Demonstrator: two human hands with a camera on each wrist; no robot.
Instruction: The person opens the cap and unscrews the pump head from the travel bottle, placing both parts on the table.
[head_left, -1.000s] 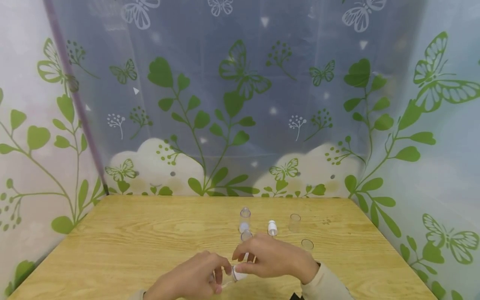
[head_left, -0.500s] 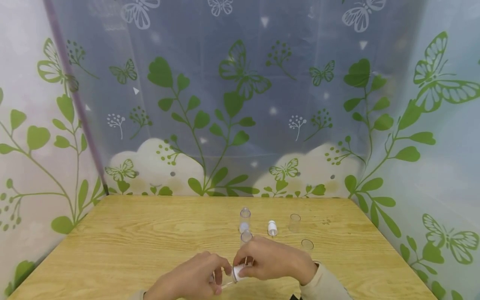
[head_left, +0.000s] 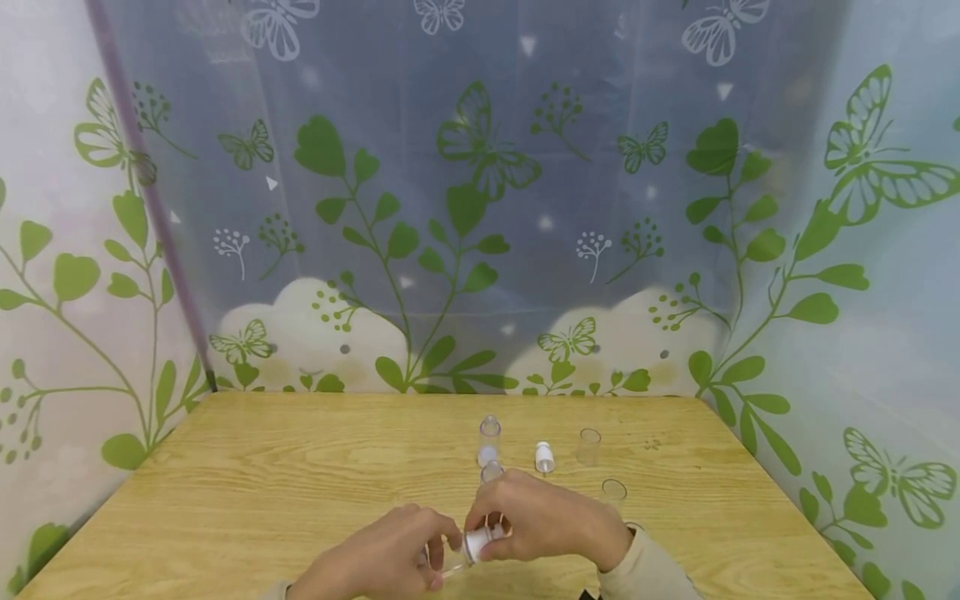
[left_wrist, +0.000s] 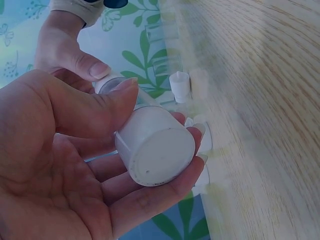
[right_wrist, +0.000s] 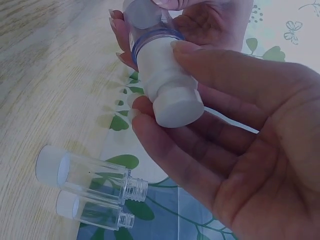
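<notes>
A clear bottle (right_wrist: 167,22) with a white base (left_wrist: 159,152) is held in my left hand (head_left: 393,550), its thumb and fingers curled round the base end. My right hand (head_left: 540,521) pinches a white pump top (right_wrist: 170,75) between thumb and fingers. That top sits against the bottle's clear end, at a blue-tinted rim, and its blunt white end faces the right wrist view. Bottle and top lie in one line, tilted, over the near part of the table. In the left wrist view, the right hand (left_wrist: 62,55) appears beyond the bottle.
Two more clear bottles stand on the wooden table (head_left: 300,467), one farther back (head_left: 490,442) and one (right_wrist: 92,207) partly behind my right hand. A second white pump top (head_left: 544,458) and two clear caps, one behind (head_left: 590,447) and one nearer (head_left: 613,492), stand to the right.
My right fingers have closed in round the white pump top and shifted slightly at the bottle's end. My left hand has stayed nearly still with the bottle.
</notes>
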